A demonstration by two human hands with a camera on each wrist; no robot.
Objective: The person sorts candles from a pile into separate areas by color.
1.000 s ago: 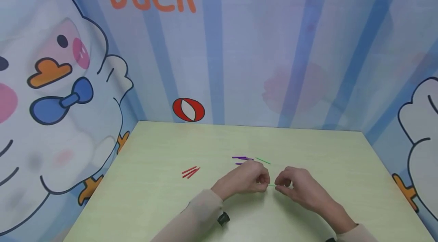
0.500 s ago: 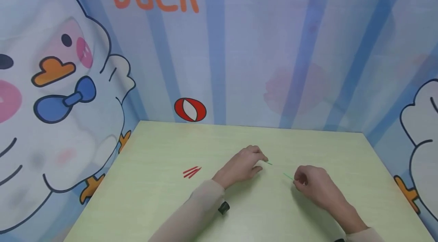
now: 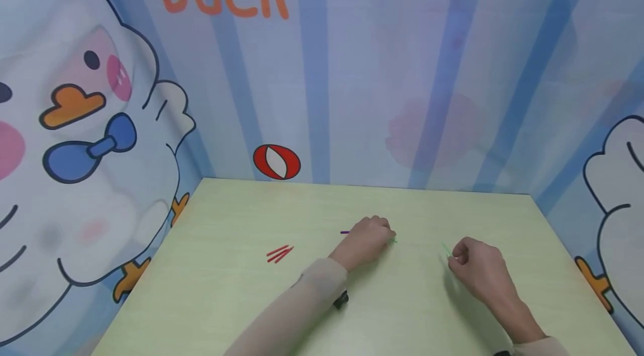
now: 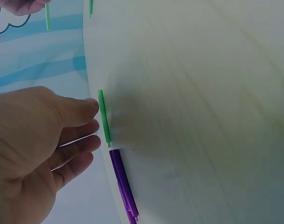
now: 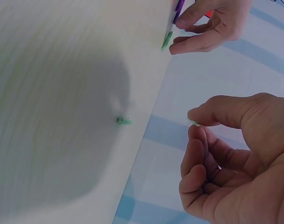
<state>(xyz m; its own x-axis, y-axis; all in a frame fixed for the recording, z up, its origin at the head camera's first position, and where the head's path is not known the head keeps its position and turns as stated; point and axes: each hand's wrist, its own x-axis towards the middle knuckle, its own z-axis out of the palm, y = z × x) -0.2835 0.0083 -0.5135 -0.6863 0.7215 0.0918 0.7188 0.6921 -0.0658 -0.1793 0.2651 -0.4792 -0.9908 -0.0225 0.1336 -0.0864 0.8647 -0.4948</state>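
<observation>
In the left wrist view, my left hand is beside a thin green stick on the table, thumb close to it and fingers apart. Whether it touches the stick is unclear. Just below lie thin purple sticks, mostly covered by the left hand in the head view. My right hand, farther right and raised, pinches another thin green stick between thumb and forefinger. The right wrist view shows a small blurred green piece over the table; whether it is a separate stick I cannot tell.
Several red sticks lie in a small group at the left of the pale table. A printed cloth backdrop rises behind the table's far edge.
My hands have parted: the right went right and up with its green stick. The left released that stick and reached forward to the one on the table.
</observation>
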